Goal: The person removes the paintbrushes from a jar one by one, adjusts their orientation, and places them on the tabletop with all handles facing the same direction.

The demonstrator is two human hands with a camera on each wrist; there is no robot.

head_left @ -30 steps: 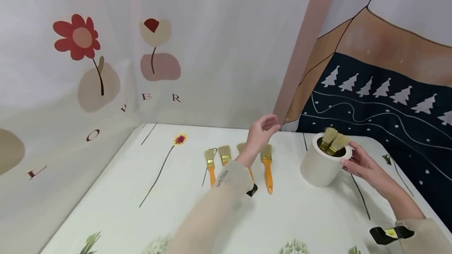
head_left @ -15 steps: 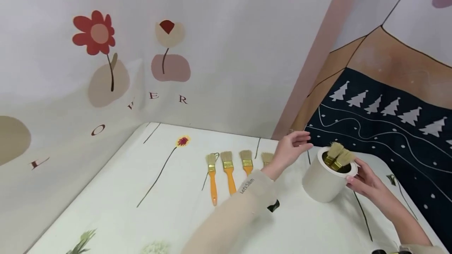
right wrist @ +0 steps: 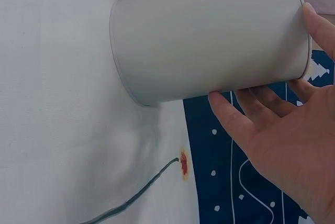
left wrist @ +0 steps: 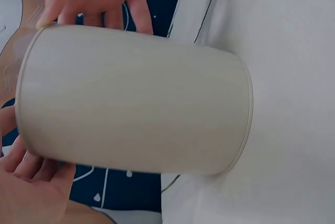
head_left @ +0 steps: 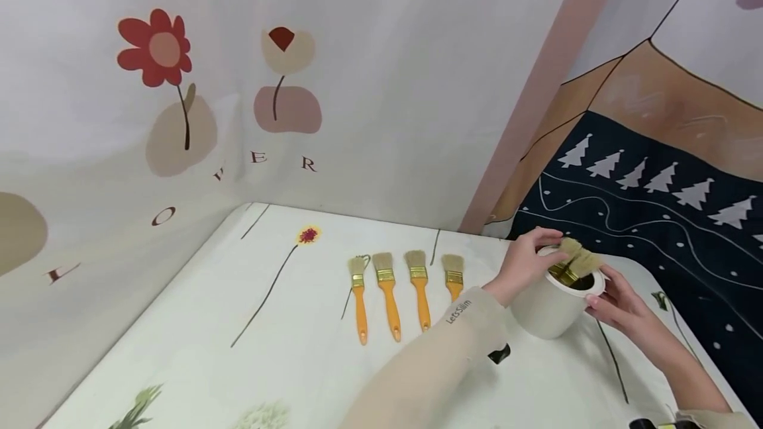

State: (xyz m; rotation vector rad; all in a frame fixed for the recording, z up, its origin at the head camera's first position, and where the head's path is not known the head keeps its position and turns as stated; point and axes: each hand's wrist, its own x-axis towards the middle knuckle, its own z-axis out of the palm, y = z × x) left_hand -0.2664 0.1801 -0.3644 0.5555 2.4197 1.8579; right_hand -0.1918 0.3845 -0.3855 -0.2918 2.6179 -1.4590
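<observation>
A white cylindrical container [head_left: 542, 310] stands at the table's right, with several paintbrushes [head_left: 581, 263] in it, bristles up. My right hand [head_left: 626, 313] grips it from the right, thumb on the rim and fingers against the side; the right wrist view shows the same right hand [right wrist: 277, 130] at the rim. My left hand [head_left: 524, 263] is at the rim's left, with a gap between thumb and fingers; its thumb is close to the bristles. In the left wrist view the left hand [left wrist: 36, 192] lies beside the container's rim. The brush handles are hidden inside.
Several paintbrushes with orange handles lie in a row on the table, the rightmost paintbrush [head_left: 453, 273] partly behind my left sleeve [head_left: 441, 349]. The white tablecloth [head_left: 197, 356] has printed flowers. A dark cloth with white trees [head_left: 661, 181] hangs at the right.
My left hand has moved right, from over the row of paintbrushes to the container's rim. The right hand keeps its grip on the container.
</observation>
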